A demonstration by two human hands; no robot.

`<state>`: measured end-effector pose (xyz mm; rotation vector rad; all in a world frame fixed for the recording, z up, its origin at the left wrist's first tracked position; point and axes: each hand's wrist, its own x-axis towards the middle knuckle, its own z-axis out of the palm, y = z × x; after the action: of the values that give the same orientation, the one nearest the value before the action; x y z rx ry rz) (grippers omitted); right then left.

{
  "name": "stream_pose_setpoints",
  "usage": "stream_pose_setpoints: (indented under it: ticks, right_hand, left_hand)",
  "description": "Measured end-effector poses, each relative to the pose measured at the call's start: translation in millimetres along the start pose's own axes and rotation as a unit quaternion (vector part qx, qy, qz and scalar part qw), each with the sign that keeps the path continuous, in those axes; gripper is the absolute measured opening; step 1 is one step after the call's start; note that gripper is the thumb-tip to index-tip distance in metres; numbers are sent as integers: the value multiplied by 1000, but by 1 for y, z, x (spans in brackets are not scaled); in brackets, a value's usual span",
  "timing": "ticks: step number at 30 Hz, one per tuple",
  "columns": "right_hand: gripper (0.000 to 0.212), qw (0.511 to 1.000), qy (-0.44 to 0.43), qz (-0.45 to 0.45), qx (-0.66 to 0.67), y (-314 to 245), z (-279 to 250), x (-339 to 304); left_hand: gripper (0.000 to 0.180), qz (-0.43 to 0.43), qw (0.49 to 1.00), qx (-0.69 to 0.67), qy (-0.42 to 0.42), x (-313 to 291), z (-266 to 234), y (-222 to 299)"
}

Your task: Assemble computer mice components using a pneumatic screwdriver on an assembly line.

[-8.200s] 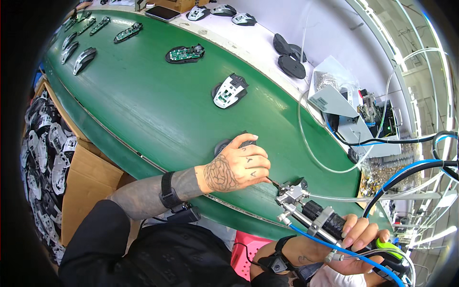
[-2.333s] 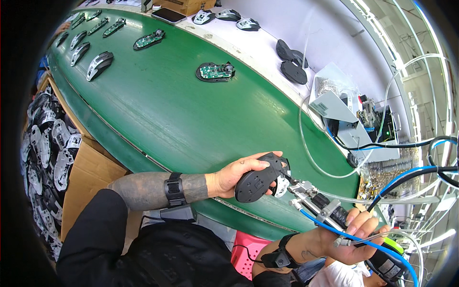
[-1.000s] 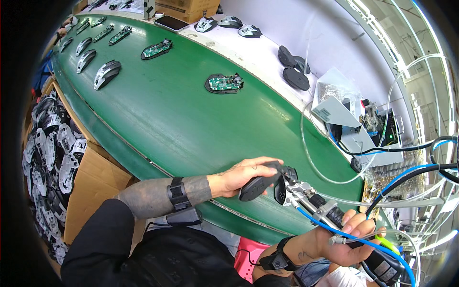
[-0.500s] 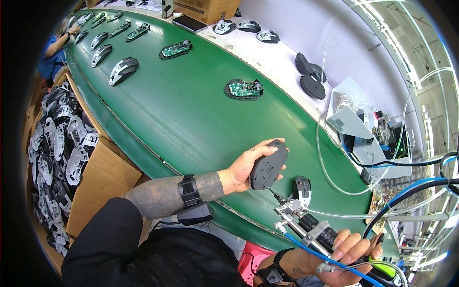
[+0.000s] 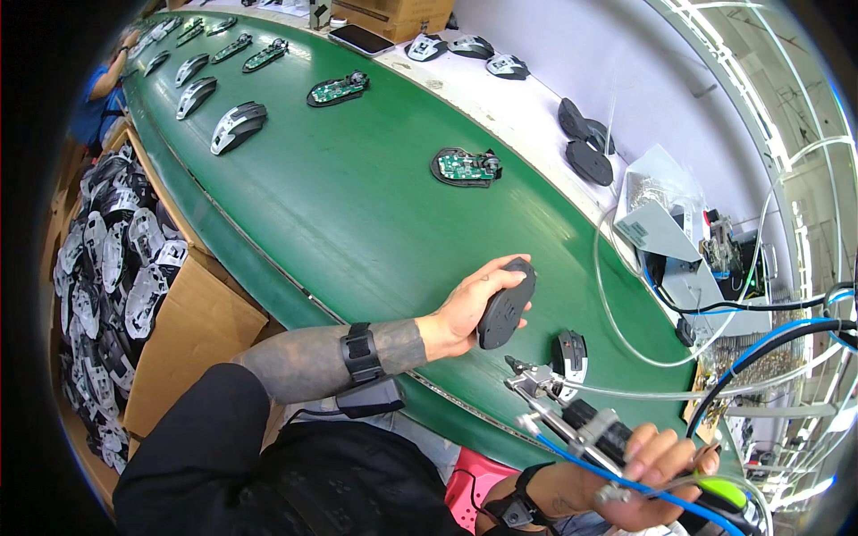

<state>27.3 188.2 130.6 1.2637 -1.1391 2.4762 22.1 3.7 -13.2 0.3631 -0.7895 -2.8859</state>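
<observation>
While the left hand (image 5: 460,314) holds a black computer mouse (image 5: 508,306) over the green belt (image 5: 384,232), the right hand (image 5: 651,469) grips a powered screwdriver (image 5: 585,431). The left fingers are closed around the mouse: the thumb lies along its far end, and fingertips show at its right edge. The underside of the mouse faces the viewer. The right fingers are wrapped around the dark body of the screwdriver, slightly blurred. Its nose points left and far, near the lower end of the mouse, with a visible gap between them.

A second mouse (image 5: 570,353), black and white, rests on the belt just beyond the nose. Farther away, a mouse base with a green circuit board (image 5: 465,167) lies on the belt; a similar base (image 5: 340,89) lies to its left. A silver-and-black shell (image 5: 239,128) lies at the far left. On the near left, a carton (image 5: 195,344) holds a pile of shells (image 5: 107,286). A phone (image 5: 361,38) rests on the far white ledge (image 5: 545,100).
</observation>
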Motion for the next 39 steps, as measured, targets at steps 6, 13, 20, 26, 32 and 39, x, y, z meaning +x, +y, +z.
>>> stream_pose_setpoints:
  ticks: [6,13,20,26,32,39]
  right_hand:
    - [37,995,-77,45,41,-26,-18,10]
    - [30,999,-4,-6,39,4,6,4]
    - [27,999,14,18,42,18,10,4]
    - [31,1000,2,29,0,17,14,11]
    - [28,989,71,95,-88,-19,-51,-20]
    - [37,974,89,139,-154,-54,-76,-37]
  left_hand:
    - [45,-33,998,-55,-28,7,-8,4]
    - [47,-59,996,-51,-53,2,-4,0]
    - [46,-48,995,-62,-69,4,-6,-7]
    - [43,77,967,233,-67,5,-3,-3]
    - [52,205,774,595,-62,-1,-13,29]
    - [62,252,302,876,280,-41,-123,243]
